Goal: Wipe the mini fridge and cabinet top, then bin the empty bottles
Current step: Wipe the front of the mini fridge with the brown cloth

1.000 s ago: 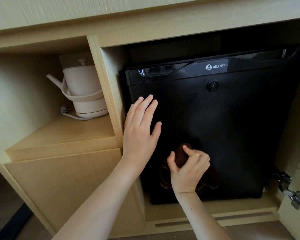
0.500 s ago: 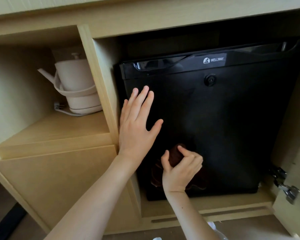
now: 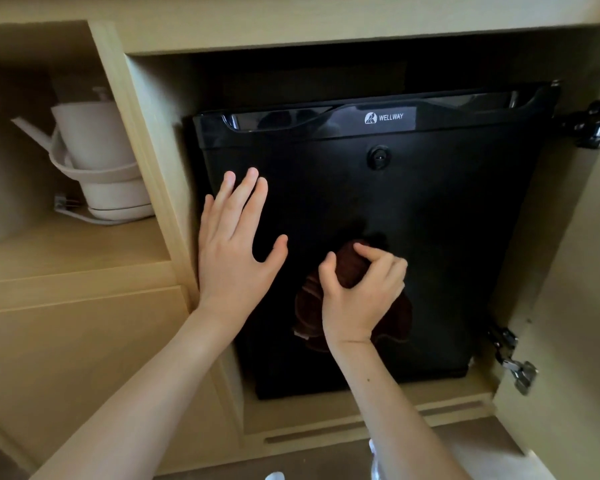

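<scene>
A black mini fridge (image 3: pixel 447 237) with its door closed stands inside a light wooden cabinet (image 3: pixel 291 26). My left hand (image 3: pixel 232 258) lies flat and open against the left side of the fridge door. My right hand (image 3: pixel 361 296) is closed on a bunched dark brown cloth (image 3: pixel 309 313), pressing it on the lower middle of the door. The cloth hangs below my palm. No bottle can be made out with certainty; something clear and pale shows at the bottom edge.
A cream electric kettle (image 3: pixel 97 161) with its cord sits on the shelf in the left compartment. The cabinet door (image 3: pixel 568 341) stands open at the right, with metal hinges (image 3: pixel 513 362). A wooden divider (image 3: pixel 142 161) separates the compartments.
The view has shifted left and closer. My right hand with the cloth has moved slightly right on the fridge door. My left hand stays flat on the door.
</scene>
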A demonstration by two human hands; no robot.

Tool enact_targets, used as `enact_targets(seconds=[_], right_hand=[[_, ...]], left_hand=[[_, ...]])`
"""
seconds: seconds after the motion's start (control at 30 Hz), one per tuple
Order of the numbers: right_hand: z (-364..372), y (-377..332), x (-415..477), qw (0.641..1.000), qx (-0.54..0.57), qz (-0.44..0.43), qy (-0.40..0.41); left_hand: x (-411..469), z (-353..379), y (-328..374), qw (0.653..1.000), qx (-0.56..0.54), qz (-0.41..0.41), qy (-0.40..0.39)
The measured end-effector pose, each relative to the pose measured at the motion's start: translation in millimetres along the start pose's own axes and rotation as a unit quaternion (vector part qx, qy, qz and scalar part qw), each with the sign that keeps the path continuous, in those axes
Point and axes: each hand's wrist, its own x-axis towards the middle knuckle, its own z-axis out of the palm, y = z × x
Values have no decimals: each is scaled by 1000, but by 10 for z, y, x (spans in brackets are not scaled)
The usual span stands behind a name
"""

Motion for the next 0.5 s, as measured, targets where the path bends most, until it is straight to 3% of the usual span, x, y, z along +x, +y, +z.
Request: enact_targets(seconds=[0.2,0.4,0.5], right_hand=[[-153,185,-184,997,2,69,-17],[-113,-49,372,996,38,67,41],[-131,38,459,998,29,23,48]], left_hand=[[-32,47,44,1000,7,4,6],[-22,71,47,1000,10,9,4],[-18,88,52,1000,12,12,9]])
